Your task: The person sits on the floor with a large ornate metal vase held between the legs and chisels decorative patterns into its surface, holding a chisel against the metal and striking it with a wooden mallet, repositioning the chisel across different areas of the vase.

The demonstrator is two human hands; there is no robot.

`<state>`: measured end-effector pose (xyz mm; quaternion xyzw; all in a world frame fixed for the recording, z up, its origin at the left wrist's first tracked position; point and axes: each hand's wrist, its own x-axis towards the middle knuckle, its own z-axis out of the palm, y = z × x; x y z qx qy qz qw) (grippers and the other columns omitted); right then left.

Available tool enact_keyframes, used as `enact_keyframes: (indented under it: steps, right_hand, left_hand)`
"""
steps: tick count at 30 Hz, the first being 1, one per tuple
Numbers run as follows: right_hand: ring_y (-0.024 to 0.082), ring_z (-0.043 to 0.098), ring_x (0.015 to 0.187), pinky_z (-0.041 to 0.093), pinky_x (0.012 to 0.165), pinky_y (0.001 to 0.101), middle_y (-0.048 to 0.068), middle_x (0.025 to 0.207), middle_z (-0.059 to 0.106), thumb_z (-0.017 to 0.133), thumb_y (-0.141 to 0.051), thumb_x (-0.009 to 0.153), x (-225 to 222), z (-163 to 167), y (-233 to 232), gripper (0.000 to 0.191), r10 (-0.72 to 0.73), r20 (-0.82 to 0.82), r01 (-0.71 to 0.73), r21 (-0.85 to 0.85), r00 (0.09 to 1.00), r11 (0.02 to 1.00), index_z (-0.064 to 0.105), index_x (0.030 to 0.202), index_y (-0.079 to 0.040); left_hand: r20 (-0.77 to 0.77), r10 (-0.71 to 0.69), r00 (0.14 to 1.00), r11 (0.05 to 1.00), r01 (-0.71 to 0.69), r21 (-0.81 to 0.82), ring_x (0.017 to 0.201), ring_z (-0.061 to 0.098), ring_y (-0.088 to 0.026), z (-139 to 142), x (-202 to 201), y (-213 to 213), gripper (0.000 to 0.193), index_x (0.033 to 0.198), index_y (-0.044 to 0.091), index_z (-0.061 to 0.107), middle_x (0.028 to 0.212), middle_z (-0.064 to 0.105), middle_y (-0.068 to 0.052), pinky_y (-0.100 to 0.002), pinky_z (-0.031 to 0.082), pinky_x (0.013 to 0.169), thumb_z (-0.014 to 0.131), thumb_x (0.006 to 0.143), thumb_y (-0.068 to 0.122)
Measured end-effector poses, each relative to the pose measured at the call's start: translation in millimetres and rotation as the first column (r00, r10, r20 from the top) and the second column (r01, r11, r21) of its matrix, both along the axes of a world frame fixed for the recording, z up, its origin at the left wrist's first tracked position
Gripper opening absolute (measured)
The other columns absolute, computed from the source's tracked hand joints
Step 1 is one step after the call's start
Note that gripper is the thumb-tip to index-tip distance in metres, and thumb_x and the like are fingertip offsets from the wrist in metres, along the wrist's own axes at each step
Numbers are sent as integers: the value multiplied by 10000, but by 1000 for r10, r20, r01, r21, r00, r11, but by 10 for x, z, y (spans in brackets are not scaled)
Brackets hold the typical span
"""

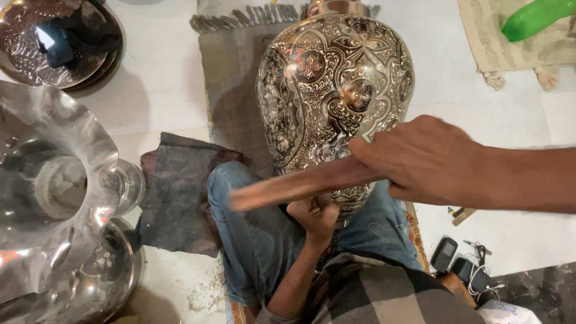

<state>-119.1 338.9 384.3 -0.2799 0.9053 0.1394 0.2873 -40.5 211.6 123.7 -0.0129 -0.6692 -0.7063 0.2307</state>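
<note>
Far to the left of both hands stands a plain shiny metal vessel (54, 198) with a wavy flared rim, and above it a stack of engraved trays (57, 39). A dark cloth (177, 192) lies just left of the left hand (315, 217), which is curled narrow against the lower belly of the engraved metal vase (336, 90) resting on the person's lap. The right hand (420, 159) grips a flat wooden stick (294, 185), blurred, crossing the vase just above the left hand. Below the right hand lie small phones (453, 261).

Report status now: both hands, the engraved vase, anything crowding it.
Right hand gripping wooden stick, blurred. Left hand at engraved vase underside, what it holds unclear. Vase tilted over the lap. Plain silver vessel close left.
</note>
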Motion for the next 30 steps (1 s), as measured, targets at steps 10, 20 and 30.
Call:
enact_keyframes:
  steps: [10, 20, 30]
  right_hand:
    - [220, 666, 610, 544, 458, 367, 62, 834, 607, 658, -201, 867, 25, 26, -116, 401, 3, 103, -16, 120, 995, 993, 449, 1197, -108]
    - [218, 657, 647, 544, 456, 354, 75, 794, 583, 660, -211, 902, 138, -19, -25, 463, -7, 97, -10, 179, 995, 984, 405, 1253, -51]
    - [209, 662, 666, 565, 510, 363, 85, 851, 602, 620, -213, 945, 137, 47, -163, 408, 24, 157, -59, 218, 987, 974, 427, 1256, -33]
  left_hand:
    - [-22, -24, 999, 988, 27, 153, 650, 570, -71, -292, 102, 108, 140, 1002, -31, 689, 766, 632, -75, -298, 464, 554, 689, 862, -23]
    - [-10, -40, 999, 996, 41, 75, 770, 648, -162, -800, 218, 239, 255, 1043, -27, 658, 900, 688, -72, -294, 515, 695, 712, 794, -42]
    - [-91, -116, 989, 993, 119, 24, 694, 679, -157, -929, 253, 220, 178, 1017, -52, 674, 846, 720, -70, -278, 527, 622, 676, 839, -41]
